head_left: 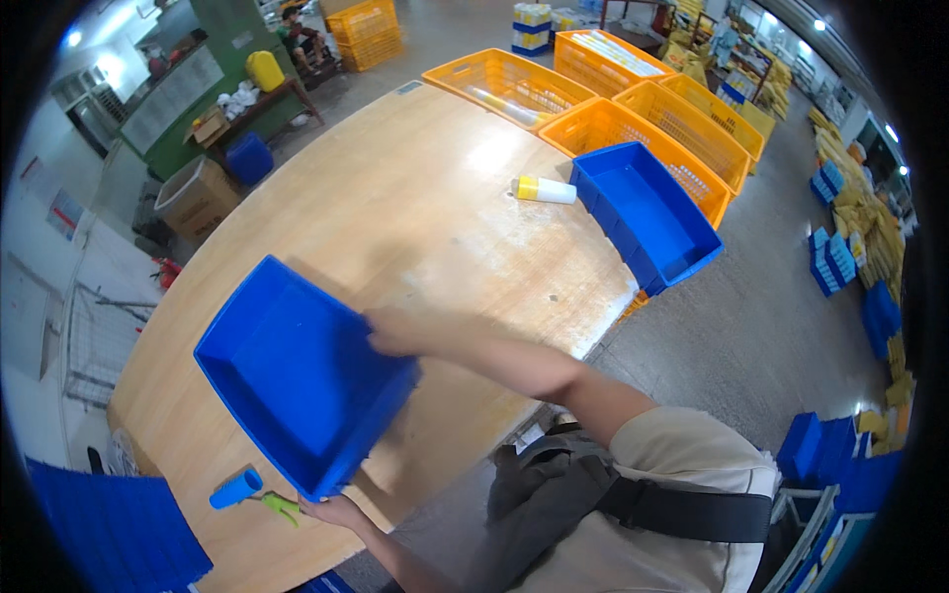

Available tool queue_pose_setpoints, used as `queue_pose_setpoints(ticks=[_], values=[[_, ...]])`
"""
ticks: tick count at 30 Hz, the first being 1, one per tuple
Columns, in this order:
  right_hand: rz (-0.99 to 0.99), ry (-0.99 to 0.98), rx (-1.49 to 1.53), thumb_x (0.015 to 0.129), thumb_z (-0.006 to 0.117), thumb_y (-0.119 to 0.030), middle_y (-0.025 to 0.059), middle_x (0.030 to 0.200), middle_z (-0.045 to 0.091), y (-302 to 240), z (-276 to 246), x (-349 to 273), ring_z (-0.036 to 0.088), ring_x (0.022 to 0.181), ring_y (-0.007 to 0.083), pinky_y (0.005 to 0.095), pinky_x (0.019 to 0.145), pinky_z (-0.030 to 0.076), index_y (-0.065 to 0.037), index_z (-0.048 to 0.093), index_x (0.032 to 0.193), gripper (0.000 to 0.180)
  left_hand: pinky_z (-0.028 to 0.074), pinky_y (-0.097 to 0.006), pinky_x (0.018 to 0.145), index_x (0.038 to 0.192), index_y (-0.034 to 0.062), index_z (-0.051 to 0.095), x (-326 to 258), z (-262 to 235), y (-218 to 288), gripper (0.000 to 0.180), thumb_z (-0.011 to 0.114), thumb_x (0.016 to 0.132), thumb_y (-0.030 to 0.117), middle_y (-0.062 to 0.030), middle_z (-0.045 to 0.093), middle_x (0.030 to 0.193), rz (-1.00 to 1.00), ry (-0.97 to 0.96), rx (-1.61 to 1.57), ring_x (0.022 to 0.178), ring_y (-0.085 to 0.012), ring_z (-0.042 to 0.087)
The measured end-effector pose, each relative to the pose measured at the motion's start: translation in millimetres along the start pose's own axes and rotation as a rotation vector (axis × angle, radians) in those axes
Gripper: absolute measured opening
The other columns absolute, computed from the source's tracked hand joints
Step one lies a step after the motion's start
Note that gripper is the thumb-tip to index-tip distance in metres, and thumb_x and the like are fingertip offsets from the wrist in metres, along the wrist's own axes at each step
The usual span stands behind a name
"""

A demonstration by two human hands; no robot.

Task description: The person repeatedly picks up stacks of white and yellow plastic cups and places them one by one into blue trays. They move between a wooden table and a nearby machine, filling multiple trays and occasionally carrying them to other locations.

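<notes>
A blue plastic bin (292, 361) with nothing inside is tilted over the wooden table, its open side facing me. My right hand (395, 331), slightly blurred, is closed on its right wall. At the near corner my left hand (334, 510) grips the bin's lower edge, the fingers partly hidden behind it. Beside the left hand a green trigger tool, like an air blow gun (281, 507), lies on the table. Left of that lies a blue cylinder (235, 488).
On the wooden table (395, 198), a white-and-yellow cylinder (546, 190) lies near the far right edge. A second blue bin (652, 212) rests at that edge, against orange crates (633, 128). Blue stacked material (109, 524) stands at near left. A cardboard box (198, 198) stands beyond the table.
</notes>
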State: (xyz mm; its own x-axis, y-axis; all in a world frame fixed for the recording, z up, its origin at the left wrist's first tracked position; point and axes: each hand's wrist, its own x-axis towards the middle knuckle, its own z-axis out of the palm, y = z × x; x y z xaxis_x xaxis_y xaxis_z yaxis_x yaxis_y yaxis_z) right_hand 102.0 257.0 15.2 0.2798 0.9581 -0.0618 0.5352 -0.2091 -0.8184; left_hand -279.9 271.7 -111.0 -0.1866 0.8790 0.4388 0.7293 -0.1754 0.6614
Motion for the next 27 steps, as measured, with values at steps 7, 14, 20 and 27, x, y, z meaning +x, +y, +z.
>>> queue_pose_setpoints(ticks=[7,14,20,27], values=[[0.152,0.203,0.064,0.09,0.063,-0.016,0.025,0.126,0.062,157.4,-122.5,-121.6,0.059,0.117,0.0419,0.0469,0.101,0.047,-0.008,0.053,0.14,0.052,0.048,-0.044,0.093,0.123,-0.0045,0.062,19.6,97.0,80.4,0.039,0.056,0.103,0.028,-0.0231,0.066,0.115,0.125,-0.088,-0.051,0.104,-0.0391,0.062],[0.259,0.06,-0.19,0.09,0.069,-0.023,0.0226,0.137,0.054,269.6,-233.6,-130.6,0.054,0.124,0.039,0.0451,0.104,0.043,-0.004,0.048,0.142,0.06,0.048,-0.047,0.088,0.124,-0.0072,0.062,-32.6,188.8,153.2,0.07,0.041,0.104,0.056,-0.0277,0.067,0.109,-0.02,-0.625,0.249,0.098,-0.0381,0.065],[-0.029,0.835,-0.954,0.079,0.076,-0.035,0.021,0.12,0.063,398.4,-294.7,-5.7,0.06,0.113,0.0352,0.0455,0.096,0.047,0.002,0.056,0.129,0.065,0.038,-0.047,0.062,0.093,-0.0095,0.063,-112.0,164.5,202.0,0.063,0.042,0.105,0.049,-0.0201,0.061,0.067,-0.1,-0.836,0.129,0.062,-0.0255,0.047],[0.327,0.531,-0.247,0.079,0.076,-0.042,0.017,0.101,0.069,359.4,-354.4,-30.2,0.067,0.093,0.0372,0.0459,0.08,0.053,-0.003,0.061,0.118,0.057,0.046,-0.042,0.093,0.121,-0.0106,0.059,-175.6,132.5,258.1,0.061,0.05,0.103,0.047,-0.0244,0.069,0.111,-0.325,-1.052,0.079,0.106,-0.0292,0.062]])
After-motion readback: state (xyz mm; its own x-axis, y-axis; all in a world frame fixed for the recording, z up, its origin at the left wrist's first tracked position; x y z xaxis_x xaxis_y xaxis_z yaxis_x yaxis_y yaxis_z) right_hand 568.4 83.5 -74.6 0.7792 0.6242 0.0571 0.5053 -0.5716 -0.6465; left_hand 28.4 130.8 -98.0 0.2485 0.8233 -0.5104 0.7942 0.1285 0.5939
